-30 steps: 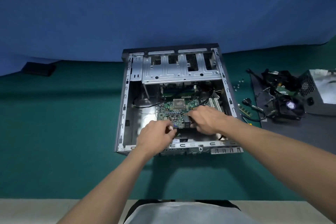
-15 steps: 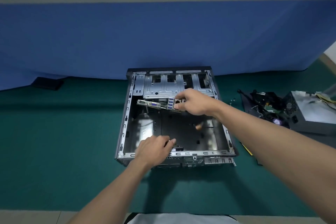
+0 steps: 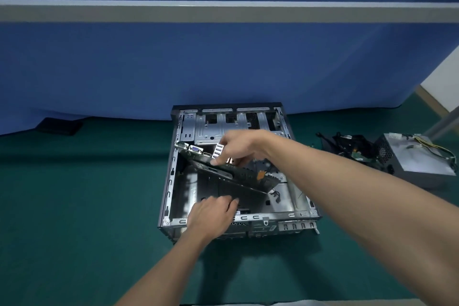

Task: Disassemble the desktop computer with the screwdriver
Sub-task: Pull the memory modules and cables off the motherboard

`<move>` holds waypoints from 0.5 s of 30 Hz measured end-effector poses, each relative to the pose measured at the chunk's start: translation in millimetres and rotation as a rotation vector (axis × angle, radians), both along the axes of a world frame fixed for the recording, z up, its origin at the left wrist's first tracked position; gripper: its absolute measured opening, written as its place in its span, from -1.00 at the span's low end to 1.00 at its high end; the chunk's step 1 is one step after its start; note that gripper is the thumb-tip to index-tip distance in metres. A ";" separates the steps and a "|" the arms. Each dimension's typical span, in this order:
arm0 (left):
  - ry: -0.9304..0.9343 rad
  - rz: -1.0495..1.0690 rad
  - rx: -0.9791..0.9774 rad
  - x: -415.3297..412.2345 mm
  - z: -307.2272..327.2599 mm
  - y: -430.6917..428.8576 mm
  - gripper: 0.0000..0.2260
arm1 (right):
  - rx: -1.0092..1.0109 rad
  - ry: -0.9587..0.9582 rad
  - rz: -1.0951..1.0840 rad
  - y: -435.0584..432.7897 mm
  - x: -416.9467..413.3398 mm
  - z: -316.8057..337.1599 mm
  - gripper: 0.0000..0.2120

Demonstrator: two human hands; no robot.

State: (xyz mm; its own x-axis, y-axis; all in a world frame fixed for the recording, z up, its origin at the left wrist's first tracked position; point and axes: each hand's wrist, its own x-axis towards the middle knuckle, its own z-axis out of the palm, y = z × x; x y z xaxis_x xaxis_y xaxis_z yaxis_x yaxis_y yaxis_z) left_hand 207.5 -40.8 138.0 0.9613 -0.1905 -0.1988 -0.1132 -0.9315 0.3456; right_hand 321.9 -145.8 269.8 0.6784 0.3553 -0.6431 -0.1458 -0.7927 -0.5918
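Observation:
The open metal computer case (image 3: 171,176) lies on the green table. The motherboard (image 3: 244,175) is lifted out of the case and tilted, its port row with a blue connector up at the left. My right hand (image 3: 238,145) grips the board at its port edge. My left hand (image 3: 211,213) rests at the case's near rim, fingers reaching inward toward the board's lower edge; whether they touch it is unclear. No screwdriver shows.
A grey power supply (image 3: 417,159) with cables sits at the right, beside a black heap of removed parts and wires (image 3: 347,144). A dark flat object (image 3: 59,126) lies far left by the blue partition (image 3: 223,62). Green table surface surrounds the case.
The motherboard went from seated in the case to lifted and tilted in my right hand. My left hand stayed at the near rim. The camera tipped upward.

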 end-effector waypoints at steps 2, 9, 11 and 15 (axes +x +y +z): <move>0.001 -0.005 -0.014 0.3 -1.5 1.0 -0.62 | 0.014 -0.064 0.004 0.9 -1.3 -1.3 -0.51; -0.020 -0.097 -0.046 1.1 -1.4 2.1 -0.60 | 0.326 -0.041 -0.350 -23.0 -0.2 -0.8 -0.80; 0.001 -0.090 -0.089 4.0 0.2 1.3 -0.58 | 0.359 0.028 -0.371 -28.9 -5.8 -4.5 -0.80; -0.116 -0.058 -0.158 4.2 9.0 -3.6 -0.61 | 0.358 0.045 -0.388 -30.7 -12.5 -9.5 -0.84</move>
State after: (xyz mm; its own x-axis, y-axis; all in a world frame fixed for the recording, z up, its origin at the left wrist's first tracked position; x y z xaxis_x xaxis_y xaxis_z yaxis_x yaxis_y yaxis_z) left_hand 211.7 -44.4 146.9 0.9627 -0.2659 -0.0505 -0.2122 -0.8574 0.4689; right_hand 309.4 -176.6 260.3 0.7781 0.2863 -0.5590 -0.4197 -0.4252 -0.8019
